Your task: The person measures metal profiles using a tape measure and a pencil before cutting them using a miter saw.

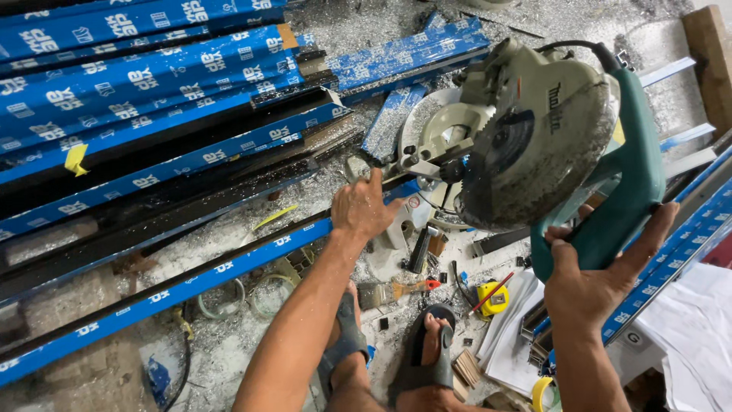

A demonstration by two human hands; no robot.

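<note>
Near edge: two feet in dark grey sandals [427, 358] on a concrete floor [221, 343] littered with metal shavings; wooden-handled paintbrush [393, 291] and yellow tape measure [494, 297] just beyond. Right hand [591, 271] closed on the teal handle of the grey mitre saw [541, 137]; blade mostly hidden by the dusty guard. Left hand [364, 207] open, fingers spread, pressing the long black aluminium profile wrapped in blue film [191, 282] beside the saw base. Farther left: stacked blue-filmed profiles [137, 84] bearing repeated white markings, cut off at frame edge.
</note>
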